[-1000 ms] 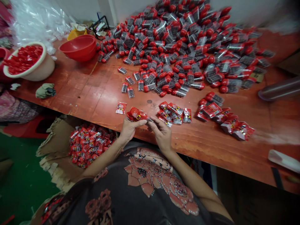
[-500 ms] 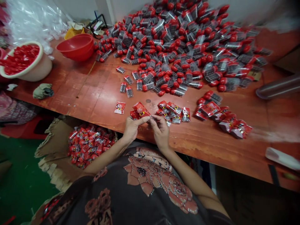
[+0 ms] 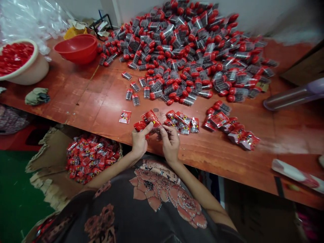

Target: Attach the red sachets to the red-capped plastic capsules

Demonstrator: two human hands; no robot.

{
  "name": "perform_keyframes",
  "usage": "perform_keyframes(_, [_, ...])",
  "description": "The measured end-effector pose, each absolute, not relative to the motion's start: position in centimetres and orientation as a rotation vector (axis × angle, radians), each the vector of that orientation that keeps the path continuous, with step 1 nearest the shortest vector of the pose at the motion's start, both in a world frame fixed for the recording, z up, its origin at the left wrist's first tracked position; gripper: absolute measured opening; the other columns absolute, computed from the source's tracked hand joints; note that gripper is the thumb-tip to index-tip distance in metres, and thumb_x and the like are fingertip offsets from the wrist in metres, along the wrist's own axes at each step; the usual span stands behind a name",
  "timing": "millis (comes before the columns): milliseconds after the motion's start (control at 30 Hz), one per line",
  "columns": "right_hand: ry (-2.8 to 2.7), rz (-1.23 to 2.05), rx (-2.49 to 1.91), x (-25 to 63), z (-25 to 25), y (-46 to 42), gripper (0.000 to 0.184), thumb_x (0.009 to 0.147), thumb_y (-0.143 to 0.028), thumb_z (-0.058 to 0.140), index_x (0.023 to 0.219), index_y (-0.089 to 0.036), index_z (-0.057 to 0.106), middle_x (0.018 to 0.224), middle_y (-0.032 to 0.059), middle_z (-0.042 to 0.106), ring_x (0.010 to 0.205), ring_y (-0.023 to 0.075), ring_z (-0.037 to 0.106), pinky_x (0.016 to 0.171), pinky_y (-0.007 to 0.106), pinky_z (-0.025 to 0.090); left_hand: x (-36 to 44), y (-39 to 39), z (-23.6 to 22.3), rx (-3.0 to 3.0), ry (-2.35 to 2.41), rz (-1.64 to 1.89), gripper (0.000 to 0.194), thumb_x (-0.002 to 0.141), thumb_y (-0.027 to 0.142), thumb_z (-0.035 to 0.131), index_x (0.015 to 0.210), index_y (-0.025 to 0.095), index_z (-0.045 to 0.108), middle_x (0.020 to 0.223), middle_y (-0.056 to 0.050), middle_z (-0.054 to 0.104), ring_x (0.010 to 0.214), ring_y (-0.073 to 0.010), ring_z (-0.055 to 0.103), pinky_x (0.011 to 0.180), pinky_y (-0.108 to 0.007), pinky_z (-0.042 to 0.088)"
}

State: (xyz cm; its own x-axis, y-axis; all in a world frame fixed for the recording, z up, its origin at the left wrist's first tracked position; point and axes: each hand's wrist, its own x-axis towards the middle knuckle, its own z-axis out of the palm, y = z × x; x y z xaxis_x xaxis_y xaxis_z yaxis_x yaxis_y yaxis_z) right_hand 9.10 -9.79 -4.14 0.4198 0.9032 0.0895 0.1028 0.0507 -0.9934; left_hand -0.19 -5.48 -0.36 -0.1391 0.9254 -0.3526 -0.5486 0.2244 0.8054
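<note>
Near the table's front edge, my left hand [image 3: 140, 140] is closed on a red printed packet [image 3: 151, 117], thumb on top. My right hand [image 3: 171, 141] pinches the packet's lower right end between thumb and fingers. Another red packet [image 3: 139, 126] shows beside my left fingers; whether that hand also holds it I cannot tell. Just right of my hands lies a small group of filled red packets [image 3: 184, 118], and farther right a row of more packets [image 3: 231, 125]. One flat packet [image 3: 125, 116] lies alone to the left.
A big heap of red-capped clear containers [image 3: 182, 50] covers the table's back. Left stand a red bowl [image 3: 77, 47] and a white tub [image 3: 40, 67] of red pieces. Below the edge, a cardboard box [image 3: 45, 152] holds many packets. A clear tube [image 3: 288, 98] lies at right.
The view has shifted so the scene sits farther left. My left thumb has moved back a little along the packet and my hands are slightly farther apart.
</note>
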Motion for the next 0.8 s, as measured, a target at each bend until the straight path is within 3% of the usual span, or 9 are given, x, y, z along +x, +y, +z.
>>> perform_keyframes(167, [-0.929, 0.826, -1.405, 9.1, -4.1, -9.8, 0.023, 0.092, -0.036, 0.055, 0.111, -0.027, 0.064, 0.1, 0.005, 0.062, 0.095, 0.02, 0.06, 0.076, 0.036, 0.053, -0.2, -5.6, -0.3, 0.469, 1.105, 1.346, 0.025, 0.061, 0.031, 0.086, 0.077, 0.018, 0.073, 0.077, -0.001, 0.075, 0.07, -0.0167, 0.07, 0.08, -0.038, 0.056])
perform_keyframes(367, [-0.868, 0.899, -1.369, 9.0, -4.3, -9.7, 0.026, 0.092, -0.037, 0.054, 0.114, -0.027, 0.061, 0.099, 0.0051, 0.062, 0.089, 0.0189, 0.06, 0.073, 0.035, 0.052, 0.0, -6.1, -0.7, 0.588, 1.093, 1.286, 0.025, 0.059, 0.028, 0.088, 0.076, 0.017, 0.073, 0.077, -0.002, 0.075, 0.068, -0.0144, 0.069, 0.077, -0.032, 0.056])
perform_keyframes(600, [-0.809, 1.08, -1.251, 9.4, -3.8, -9.4, 0.02, 0.088, -0.039, 0.062, 0.103, -0.026, 0.062, 0.085, -0.0004, 0.063, 0.061, 0.0112, 0.057, 0.055, 0.028, 0.049, -0.8, -5.2, -1.1, 0.602, 1.062, 1.26, 0.024, 0.057, 0.025, 0.088, 0.073, 0.017, 0.072, 0.075, -0.001, 0.073, 0.067, -0.013, 0.066, 0.073, -0.029, 0.055])
perform_keyframes(800, [-0.829, 1.136, -1.268, 9.6, -3.5, -9.1, 0.019, 0.087, -0.039, 0.062, 0.1, -0.026, 0.061, 0.082, -0.0012, 0.065, 0.055, 0.0103, 0.059, 0.052, 0.028, 0.053, -1.9, -4.6, -1.3, 0.592, 1.03, 1.146, 0.026, 0.055, 0.022, 0.089, 0.075, 0.017, 0.073, 0.077, -0.001, 0.074, 0.068, -0.0134, 0.066, 0.074, -0.03, 0.055])
